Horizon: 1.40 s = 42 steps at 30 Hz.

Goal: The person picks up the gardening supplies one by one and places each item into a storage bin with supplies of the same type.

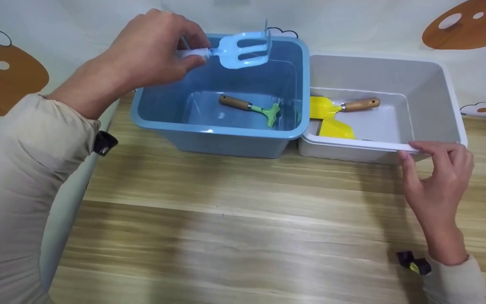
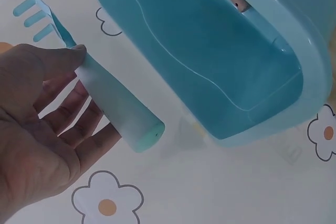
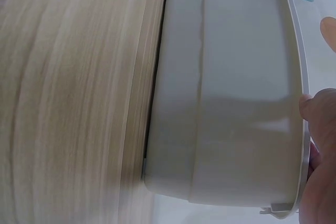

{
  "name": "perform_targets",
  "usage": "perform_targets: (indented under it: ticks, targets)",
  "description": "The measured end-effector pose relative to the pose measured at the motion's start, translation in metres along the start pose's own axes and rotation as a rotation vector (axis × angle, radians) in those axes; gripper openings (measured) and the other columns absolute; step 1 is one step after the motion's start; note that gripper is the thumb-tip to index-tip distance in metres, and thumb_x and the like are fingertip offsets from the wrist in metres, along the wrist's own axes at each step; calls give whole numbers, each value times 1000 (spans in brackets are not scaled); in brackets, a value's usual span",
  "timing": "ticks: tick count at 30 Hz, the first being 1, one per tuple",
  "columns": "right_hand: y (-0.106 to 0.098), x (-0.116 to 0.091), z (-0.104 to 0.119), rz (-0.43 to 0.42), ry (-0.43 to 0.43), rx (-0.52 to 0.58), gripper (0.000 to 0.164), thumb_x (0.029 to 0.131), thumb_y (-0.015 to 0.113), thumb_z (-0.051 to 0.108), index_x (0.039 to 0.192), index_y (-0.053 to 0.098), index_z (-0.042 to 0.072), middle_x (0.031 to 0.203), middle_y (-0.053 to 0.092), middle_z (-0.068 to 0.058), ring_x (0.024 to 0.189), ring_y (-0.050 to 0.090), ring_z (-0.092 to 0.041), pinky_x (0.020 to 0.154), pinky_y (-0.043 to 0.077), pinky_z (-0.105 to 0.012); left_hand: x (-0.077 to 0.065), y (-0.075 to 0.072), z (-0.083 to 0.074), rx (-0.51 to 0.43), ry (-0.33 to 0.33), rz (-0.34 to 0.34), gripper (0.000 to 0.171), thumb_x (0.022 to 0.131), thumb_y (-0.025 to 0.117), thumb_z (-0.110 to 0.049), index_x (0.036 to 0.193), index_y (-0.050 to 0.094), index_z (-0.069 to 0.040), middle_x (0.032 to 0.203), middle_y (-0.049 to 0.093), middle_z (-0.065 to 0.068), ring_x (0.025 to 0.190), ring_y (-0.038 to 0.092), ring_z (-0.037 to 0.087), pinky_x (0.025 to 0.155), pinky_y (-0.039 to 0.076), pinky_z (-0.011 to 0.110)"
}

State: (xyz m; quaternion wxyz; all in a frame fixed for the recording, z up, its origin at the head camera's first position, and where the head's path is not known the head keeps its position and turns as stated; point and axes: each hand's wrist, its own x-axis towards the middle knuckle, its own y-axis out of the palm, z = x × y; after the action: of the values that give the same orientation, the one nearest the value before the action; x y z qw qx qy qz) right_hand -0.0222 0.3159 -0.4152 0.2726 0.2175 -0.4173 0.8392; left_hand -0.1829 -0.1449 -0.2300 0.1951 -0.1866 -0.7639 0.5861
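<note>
My left hand (image 1: 152,48) grips a light blue toy hand fork (image 1: 236,51) by its pale handle, thumb against fingers. It holds the fork above the blue bin (image 1: 222,130), tines to the right in the head view. Inside that bin lies a small green rake (image 1: 268,113) with a wooden handle. My right hand (image 1: 441,181) pinches the front rim of the white bin (image 1: 361,145), thumb below and fingers over the edge. A yellow shovel (image 1: 325,107) with a wooden handle lies in the white bin, beside another yellow piece (image 1: 336,129) partly hidden by the rim.
Both bins stand side by side at the back of a wood-grain table (image 1: 234,228), the blue rim overlapping the white one. Behind them is a pale covering (image 1: 352,25) printed with brown spotted shapes and flowers.
</note>
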Motion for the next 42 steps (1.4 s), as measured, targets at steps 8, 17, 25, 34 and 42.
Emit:
perform_targets:
  ticks: [8, 17, 25, 34, 42]
  targets:
    - [4, 1, -2, 9, -5, 10, 29, 92, 82, 12, 112, 73, -7, 102, 47, 20, 113, 31, 9, 103, 26, -34, 4, 1, -2, -5, 7, 20, 30, 104, 66, -18, 129, 74, -4, 124, 75, 22, 112, 72, 41, 97, 61, 56]
    - [7, 1, 2, 23, -3, 8, 28, 92, 82, 11, 113, 73, -6, 104, 41, 28, 114, 31, 9, 104, 25, -34, 8, 4, -3, -17, -30, 47, 30, 104, 66, -17, 130, 74, -5, 126, 75, 22, 113, 72, 41, 98, 61, 57]
    - [0, 2, 2, 42, -5, 7, 28, 91, 82, 9, 111, 73, -7, 108, 34, 34, 115, 31, 9, 107, 26, -40, 15, 15, -5, -14, -59, 75, 30, 105, 64, -14, 132, 73, -4, 128, 74, 21, 117, 69, 38, 102, 58, 55]
    - [0, 4, 8, 24, -26, 57, 27, 87, 85, 6, 107, 75, -7, 113, 43, 37, 111, 34, 11, 105, 23, -26, 16, 19, 3, -16, -35, -59, 28, 105, 61, -12, 127, 74, -2, 126, 72, 22, 119, 67, 39, 106, 54, 57]
    - [5, 4, 9, 41, -26, 51, 26, 88, 85, 8, 108, 75, -6, 112, 52, 29, 113, 35, 12, 104, 23, -27, 9, 18, 8, 0, -20, -76, 30, 106, 61, -19, 127, 74, -2, 125, 70, 23, 119, 65, 40, 104, 53, 59]
